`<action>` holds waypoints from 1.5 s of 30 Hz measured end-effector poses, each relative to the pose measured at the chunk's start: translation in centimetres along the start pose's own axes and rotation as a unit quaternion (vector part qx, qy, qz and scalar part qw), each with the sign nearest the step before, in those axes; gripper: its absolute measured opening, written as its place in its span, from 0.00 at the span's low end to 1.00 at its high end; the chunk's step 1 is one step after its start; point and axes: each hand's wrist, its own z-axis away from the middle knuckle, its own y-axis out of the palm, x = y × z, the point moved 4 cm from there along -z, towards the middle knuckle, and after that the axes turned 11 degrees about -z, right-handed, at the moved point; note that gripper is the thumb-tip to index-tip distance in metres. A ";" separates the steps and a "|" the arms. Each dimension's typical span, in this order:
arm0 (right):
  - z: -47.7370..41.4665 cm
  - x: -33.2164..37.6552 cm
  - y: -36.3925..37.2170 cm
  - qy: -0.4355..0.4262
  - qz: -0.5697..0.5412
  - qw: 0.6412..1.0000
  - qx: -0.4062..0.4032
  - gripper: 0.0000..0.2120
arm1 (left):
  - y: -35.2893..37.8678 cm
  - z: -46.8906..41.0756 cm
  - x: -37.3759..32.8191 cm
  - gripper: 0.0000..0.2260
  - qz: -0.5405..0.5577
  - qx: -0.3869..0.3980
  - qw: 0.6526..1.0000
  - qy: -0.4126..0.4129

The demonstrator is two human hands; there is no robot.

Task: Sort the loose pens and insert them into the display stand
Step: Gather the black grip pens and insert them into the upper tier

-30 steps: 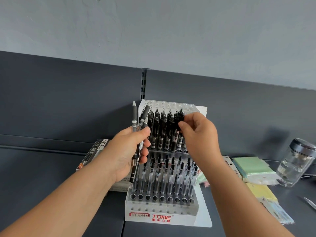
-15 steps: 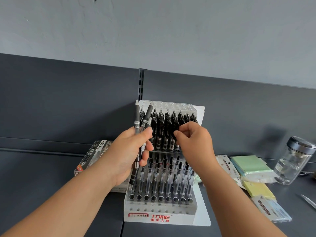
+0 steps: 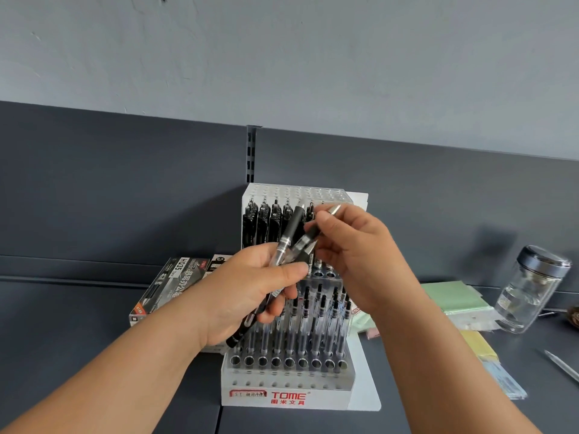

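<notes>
- Dark grey metal shelf (image 3: 62, 324) and a matching back panel (image 3: 125, 189) sit under a pale, roughly plastered wall (image 3: 282, 57).
- Thumb and fingertips of the right hand (image 3: 354, 258) pinch a single pen (image 3: 310, 238) close to its writing end. The silvery tip pokes out above the fingers, and the black rubbery grip and clear barrel slant down-left out of the pinch.
- That pen's lower end crosses the bundle of pens (image 3: 293, 228) just above the thumb of the left hand (image 3: 247, 296).
- The left hand's fingers curl round the bundle at mid-barrel. The tips rise up-right past the thumb and the black tail ends jut out below the palm. The fingers hide how many pens are in it.
- Both hands are raised in front of the upper tier of the display stand (image 3: 282, 385), a stepped white plastic block drilled with round holes (image 3: 275, 361), with a red "TOME" label on its front.
- The upper tier holds upright black-bodied pens (image 3: 266, 220), closely packed.
- The lower tier holds clear-barrelled pens (image 3: 316, 324) with black tops, and the front row of holes stands open.
- Just left of the stand a dark cardboard pen box (image 3: 169, 286) lies flat.
- To the right lie a green pad (image 3: 448, 297) and a yellow pad (image 3: 477, 343) in clear film.
- Beyond them an upright glass jar (image 3: 529, 296) has a dark lid.
- One loose pen (image 3: 564, 369) lies on the shelf near the right edge.
</notes>
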 end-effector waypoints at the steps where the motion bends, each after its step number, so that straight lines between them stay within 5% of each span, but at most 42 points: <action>1: -0.1 0.5 -0.7 -0.014 -0.020 0.999 -0.023 0.04 | -0.2 0.0 0.1 0.04 -0.005 -0.003 1.000 0.000; 5: -0.3 1.4 -3.6 -0.042 -0.134 0.985 -0.101 0.06 | -1.3 -0.1 0.2 0.10 0.048 -0.077 0.996 0.006; 9: 0.2 -0.2 -4.3 -0.001 -0.146 0.988 -0.059 0.09 | -2.2 -0.6 -0.2 0.08 0.177 -0.173 0.968 0.029; 12: 0.8 -1.0 -4.2 0.034 -0.115 0.993 -0.020 0.10 | -2.2 -0.8 -0.5 0.02 0.174 -0.198 0.964 0.036; 15: 1.3 -0.8 -4.1 0.039 0.044 0.998 0.019 0.09 | -2.1 -0.7 -0.7 0.01 0.120 -0.213 0.968 0.051; 18: 1.7 0.0 -3.1 -0.021 0.289 0.957 0.036 0.05 | -1.5 -0.8 -1.1 0.03 0.046 -0.195 0.977 0.076; 23: 1.8 0.2 -0.8 -0.066 0.349 0.930 0.093 0.08 | 0.0 -0.7 -1.9 0.04 -0.002 -0.157 0.982 0.101; 32: -0.2 3.0 -3.7 -0.172 0.209 0.957 -0.101 0.08 | -1.5 -0.9 -0.1 0.07 0.066 -0.206 0.976 0.026; 45: -1.7 0.5 -2.9 -0.157 0.288 0.937 -0.120 0.07 | -1.9 -0.9 1.0 0.08 0.063 -0.195 0.979 0.010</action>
